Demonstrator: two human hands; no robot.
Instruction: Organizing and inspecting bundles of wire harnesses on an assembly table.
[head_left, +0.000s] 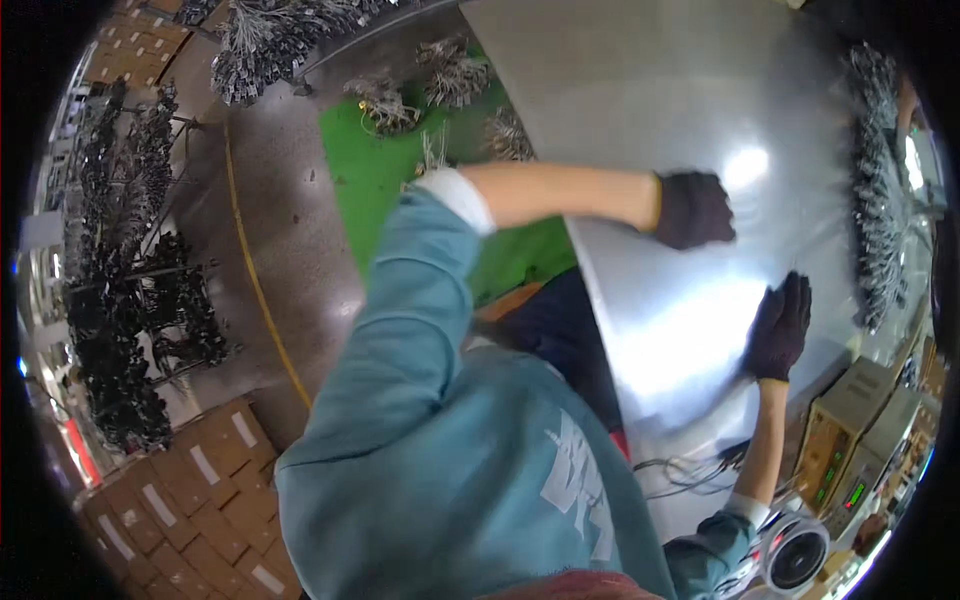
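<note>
Steel sheet [640, 120], shiny; L hand [692, 209] w/ curled fingers, R hand [779, 325] open flat on it. Risk: gloves may slip, sheet slides.

Bright overhead light, with two white glare patches on the steel table [640, 120], one far, one near. Left hand [693, 209] smeared by motion blur. Strong fisheye bending; black vignette rings the rim, where detail turns soft.
</note>
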